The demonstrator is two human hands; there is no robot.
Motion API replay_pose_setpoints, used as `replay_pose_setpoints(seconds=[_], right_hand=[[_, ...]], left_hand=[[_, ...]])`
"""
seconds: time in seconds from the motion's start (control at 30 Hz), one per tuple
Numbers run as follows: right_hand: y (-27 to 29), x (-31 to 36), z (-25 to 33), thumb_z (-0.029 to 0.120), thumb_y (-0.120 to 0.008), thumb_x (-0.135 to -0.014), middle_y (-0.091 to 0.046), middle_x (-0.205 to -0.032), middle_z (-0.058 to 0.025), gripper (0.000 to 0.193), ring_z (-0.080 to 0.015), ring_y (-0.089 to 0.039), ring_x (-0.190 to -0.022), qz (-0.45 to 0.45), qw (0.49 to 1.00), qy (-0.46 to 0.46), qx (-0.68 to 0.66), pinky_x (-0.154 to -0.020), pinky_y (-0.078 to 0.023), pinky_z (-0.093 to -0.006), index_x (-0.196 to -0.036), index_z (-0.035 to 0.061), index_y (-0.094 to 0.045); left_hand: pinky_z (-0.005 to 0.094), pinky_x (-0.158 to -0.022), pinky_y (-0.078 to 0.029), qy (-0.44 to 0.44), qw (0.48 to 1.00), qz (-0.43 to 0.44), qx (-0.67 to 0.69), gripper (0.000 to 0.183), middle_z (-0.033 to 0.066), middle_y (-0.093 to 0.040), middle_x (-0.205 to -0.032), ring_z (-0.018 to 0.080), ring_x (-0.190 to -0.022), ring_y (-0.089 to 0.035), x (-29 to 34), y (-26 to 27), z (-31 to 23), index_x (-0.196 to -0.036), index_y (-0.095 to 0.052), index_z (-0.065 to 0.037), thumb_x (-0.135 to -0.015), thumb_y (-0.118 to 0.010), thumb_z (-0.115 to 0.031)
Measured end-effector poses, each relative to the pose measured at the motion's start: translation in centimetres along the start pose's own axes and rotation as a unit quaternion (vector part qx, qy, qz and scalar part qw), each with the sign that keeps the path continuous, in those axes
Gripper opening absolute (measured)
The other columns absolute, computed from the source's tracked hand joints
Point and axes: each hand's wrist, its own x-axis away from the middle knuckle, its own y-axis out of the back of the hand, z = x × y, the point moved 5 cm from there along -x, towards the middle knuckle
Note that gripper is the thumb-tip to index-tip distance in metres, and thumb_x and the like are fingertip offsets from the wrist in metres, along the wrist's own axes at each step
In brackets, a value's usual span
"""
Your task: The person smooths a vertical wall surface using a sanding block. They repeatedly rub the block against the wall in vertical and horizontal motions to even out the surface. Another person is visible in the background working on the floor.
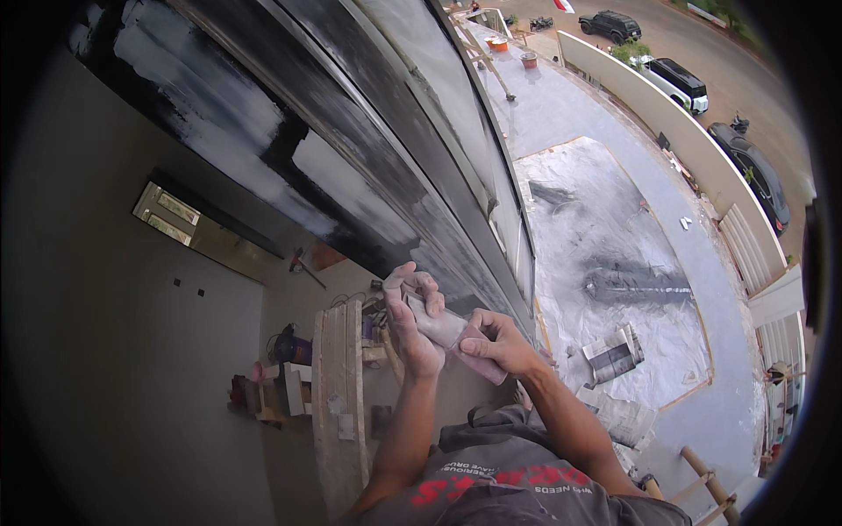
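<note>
A dusty pinkish sheet of sandpaper (488,369), folded or bent, is held between my two hands in front of my chest. My left hand (410,326) is raised palm inward, fingers curled over the paper's whitish upper end. At the lower end my right hand (506,344) pinches the sheet between thumb and fingers. Pale dust coats both hands. Just beyond them a dark door or window frame (386,114) runs diagonally, its black face smeared with grey-white patches (338,167). The hands look apart from that frame.
A wooden plank bench (338,386) stands below left, beside stacked items and a blue container (293,348). At right, a dusty plastic sheet (566,237) covers the floor, with newspaper (614,355) on it. A low wall (653,88) borders a road with several parked vehicles.
</note>
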Motion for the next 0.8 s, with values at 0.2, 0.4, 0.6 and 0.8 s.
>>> replay_pose_setpoints(seconds=[0.2, 0.4, 0.6, 0.8], right_hand=[[-0.1, -0.1, -1.1, 0.031, -0.073, -0.09, -0.056, -0.079, 0.0004, 0.027, -0.0076, -0.05, -0.065, -0.027, 0.985, -0.037, -0.164, -0.056, -0.04, -0.0207, -0.087, 0.0119, -0.054], [-1.0, -1.0, -1.6, 0.037, -0.066, -0.094, -0.053, -0.075, 0.0017, 0.028, -0.0067, -0.048, -0.063, -0.035, 0.97, -0.078, -0.228, -0.054, -0.038, -0.0203, -0.094, 0.0105, -0.056], [1.4, -0.3, 0.2, 0.036, -0.065, -0.096, -0.062, -0.081, -0.0018, 0.029, -0.0059, -0.053, -0.064, -0.178, 0.984, 0.029, -0.011, -0.056, -0.042, -0.0203, -0.092, 0.0073, -0.059], [4.2, 1.5, -0.2, 0.025, -0.073, -0.092, -0.063, -0.074, -0.0008, 0.026, -0.0056, -0.054, -0.062, -0.287, 0.931, 0.088, 0.21, -0.056, -0.042, -0.0195, -0.086, 0.0045, -0.059]], left_hand=[[0.033, -0.089, -0.044, 0.082, 0.989, 0.089, 0.08, 0.093, 0.0125, -0.057, -0.109, 0.0177, -0.097, -0.053, 0.8, -0.6, 0.4, -0.157, -0.005, -0.011, -0.094, -0.053, -0.058], [0.0347, -0.085, -0.051, 0.105, 0.992, 0.018, 0.068, 0.066, 0.0145, -0.061, -0.111, 0.0198, -0.095, -0.061, 1.1, 2.0, 1.8, -0.141, -0.038, -0.004, -0.089, -0.074, -0.023], [0.034, -0.081, -0.052, 0.132, 0.98, -0.055, 0.139, 0.028, 0.0089, -0.062, -0.108, 0.0186, -0.093, -0.061, 2.0, 4.2, 1.8, -0.107, -0.06, -0.006, -0.09, -0.071, -0.026], [0.0332, -0.095, -0.047, 0.199, 0.975, 0.085, 0.043, 0.023, 0.0081, -0.056, -0.124, 0.0193, -0.113, -0.056, 7.4, 4.6, 4.8, -0.096, -0.066, -0.008, -0.094, -0.067, -0.031]])
